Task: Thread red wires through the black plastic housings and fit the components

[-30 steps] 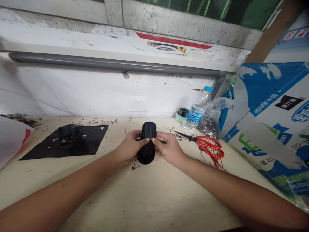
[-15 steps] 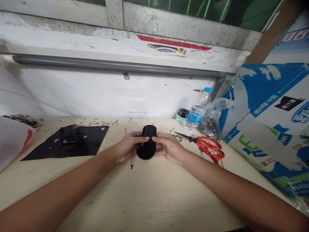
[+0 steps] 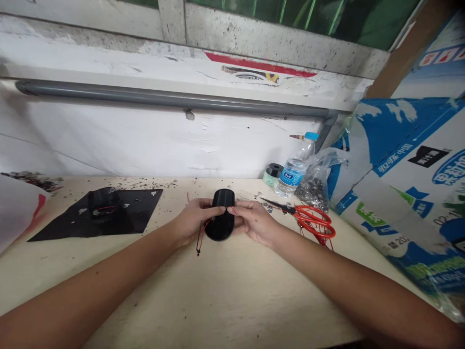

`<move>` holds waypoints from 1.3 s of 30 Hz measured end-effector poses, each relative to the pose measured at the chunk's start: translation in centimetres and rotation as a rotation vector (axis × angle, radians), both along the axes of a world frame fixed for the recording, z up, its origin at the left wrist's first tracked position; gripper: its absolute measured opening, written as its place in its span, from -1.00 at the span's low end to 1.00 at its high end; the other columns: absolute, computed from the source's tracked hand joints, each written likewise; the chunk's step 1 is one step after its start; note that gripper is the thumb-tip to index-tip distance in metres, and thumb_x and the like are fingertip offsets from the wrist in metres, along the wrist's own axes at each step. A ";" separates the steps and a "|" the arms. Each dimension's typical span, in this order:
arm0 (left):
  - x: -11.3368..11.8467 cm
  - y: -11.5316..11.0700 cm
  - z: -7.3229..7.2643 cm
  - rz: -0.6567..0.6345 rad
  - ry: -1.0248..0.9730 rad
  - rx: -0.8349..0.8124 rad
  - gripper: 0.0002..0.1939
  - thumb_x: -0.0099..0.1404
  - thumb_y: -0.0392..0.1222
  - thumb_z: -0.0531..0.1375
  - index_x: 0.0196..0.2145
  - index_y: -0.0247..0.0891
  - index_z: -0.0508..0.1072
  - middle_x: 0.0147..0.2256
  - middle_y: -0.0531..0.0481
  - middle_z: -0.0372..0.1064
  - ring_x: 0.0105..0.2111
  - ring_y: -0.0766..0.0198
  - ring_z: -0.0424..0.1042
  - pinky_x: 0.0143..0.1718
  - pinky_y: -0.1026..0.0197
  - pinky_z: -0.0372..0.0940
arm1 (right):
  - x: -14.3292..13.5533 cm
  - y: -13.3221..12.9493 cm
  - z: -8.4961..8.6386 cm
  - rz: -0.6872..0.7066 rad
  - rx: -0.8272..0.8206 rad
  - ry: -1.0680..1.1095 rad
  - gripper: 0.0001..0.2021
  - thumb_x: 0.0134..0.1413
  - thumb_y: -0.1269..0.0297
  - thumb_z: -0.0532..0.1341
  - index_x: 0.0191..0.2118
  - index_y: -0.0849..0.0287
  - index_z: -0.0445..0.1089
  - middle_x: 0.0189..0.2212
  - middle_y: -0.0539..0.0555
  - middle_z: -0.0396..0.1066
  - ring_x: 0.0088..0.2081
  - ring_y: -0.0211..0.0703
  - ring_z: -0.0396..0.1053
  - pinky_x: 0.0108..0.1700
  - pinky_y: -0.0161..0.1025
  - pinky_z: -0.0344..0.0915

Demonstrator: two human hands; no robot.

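Note:
A glossy black cylinder-shaped piece (image 3: 221,227) is between my two hands above the table. My left hand (image 3: 194,219) is closed on its left side, thumb tip pressed at the middle of its front. From these fingers hangs a thin red and black cord (image 3: 199,242) with a small dark end. My right hand (image 3: 252,216) is closed at the other side, thumb and finger pinching a bit of red cord by the front centre. The two thumb tips nearly meet. Fingers behind the cylinder are partly hidden.
Red-handled scissors (image 3: 314,220) lie right of my hands. Behind them stand a water bottle (image 3: 292,172), a spool (image 3: 272,174) and a clear bag of small dark pieces (image 3: 312,189). A black sheet (image 3: 134,215) lies left; a printed blue-and-white carton (image 3: 392,194) borders the right.
Both hands keep almost the same hold on the cylinder and cord. The view has shifted very slightly, moving the surroundings a little to the left.

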State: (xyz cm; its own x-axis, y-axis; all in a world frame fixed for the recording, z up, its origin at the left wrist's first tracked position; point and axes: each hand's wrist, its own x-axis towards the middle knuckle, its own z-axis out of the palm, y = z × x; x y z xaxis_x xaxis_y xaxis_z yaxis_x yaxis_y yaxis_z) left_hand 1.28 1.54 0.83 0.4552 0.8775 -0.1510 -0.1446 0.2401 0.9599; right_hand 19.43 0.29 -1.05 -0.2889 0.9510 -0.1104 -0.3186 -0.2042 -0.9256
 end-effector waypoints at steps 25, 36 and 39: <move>-0.1 0.2 -0.4 -0.032 -0.020 0.036 -0.76 0.13 -0.19 0.40 -0.33 -0.46 0.56 -0.45 -0.10 0.46 -0.47 0.32 0.39 -0.45 0.31 0.24 | 0.2 -0.2 -0.2 0.029 0.035 0.018 -0.67 -0.19 0.19 0.51 -0.30 0.28 0.54 -0.40 0.12 0.57 -0.40 -0.12 0.55 -0.31 -0.14 0.54; -0.2 -0.1 0.0 -0.039 -0.020 -0.009 -0.84 0.18 -0.28 0.37 -0.28 -0.42 0.57 -0.52 -0.02 0.45 -0.53 0.34 0.37 -0.39 0.26 0.29 | 0.6 -0.2 0.1 0.094 0.025 0.003 -0.60 -0.18 0.19 0.51 -0.19 0.27 0.55 -0.29 0.17 0.59 -0.30 -0.06 0.57 -0.21 -0.07 0.52; -0.3 0.0 -0.4 -0.056 -0.024 -0.016 -0.81 0.18 -0.27 0.37 -0.25 -0.42 0.55 -0.45 -0.06 0.48 -0.51 0.33 0.39 -0.38 0.26 0.29 | 0.6 -0.2 0.1 0.099 0.033 -0.002 -0.60 -0.19 0.18 0.51 -0.19 0.25 0.55 -0.30 0.16 0.59 -0.30 -0.05 0.57 -0.20 -0.05 0.52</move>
